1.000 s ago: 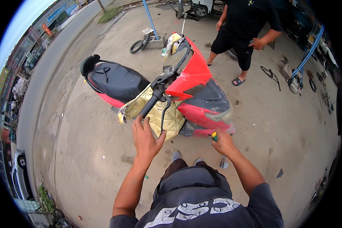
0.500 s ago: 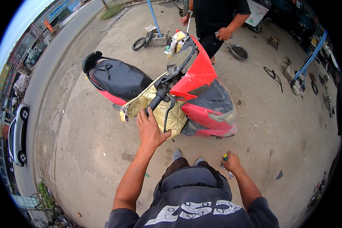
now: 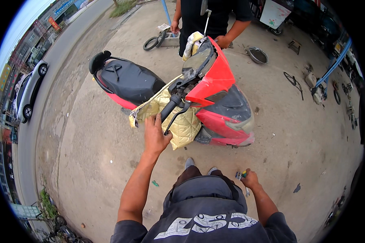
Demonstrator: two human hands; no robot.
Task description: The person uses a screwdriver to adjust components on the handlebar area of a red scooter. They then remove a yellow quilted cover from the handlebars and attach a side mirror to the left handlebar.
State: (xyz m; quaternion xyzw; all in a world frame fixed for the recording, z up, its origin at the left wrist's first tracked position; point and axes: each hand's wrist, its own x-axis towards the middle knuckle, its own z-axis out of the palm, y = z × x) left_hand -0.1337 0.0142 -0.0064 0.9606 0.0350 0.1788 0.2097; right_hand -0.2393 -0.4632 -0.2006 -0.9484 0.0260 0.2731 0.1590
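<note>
A red and black scooter (image 3: 211, 91) stands on the concrete ground (image 3: 89, 162) ahead of the left fingers, its nose to their right and its seat beyond them to the left; 1 co-worker (image 3: 223, 18) in dark clothes stands past the scooter, farther off than either hand's fingers; a yellow quilted cover (image 3: 184, 129) hangs at the scooter's handlebar, just right of the left fingers; the left hand (image 3: 156, 138) is part spread, fingertips at the end of the black handlebar grip (image 3: 170, 108), thumb by the tip of the brake lever (image 3: 176, 118); whether they press, I cannot tell; the right hand (image 3: 251, 178) is well apart from the scooter, its fingers closed around a green-and-yellow-handled tool (image 3: 243, 173); the step in hand seems to be 1-handed handling of grip and lever, tool kept aside; the next move would call for a steady left hold.
</note>
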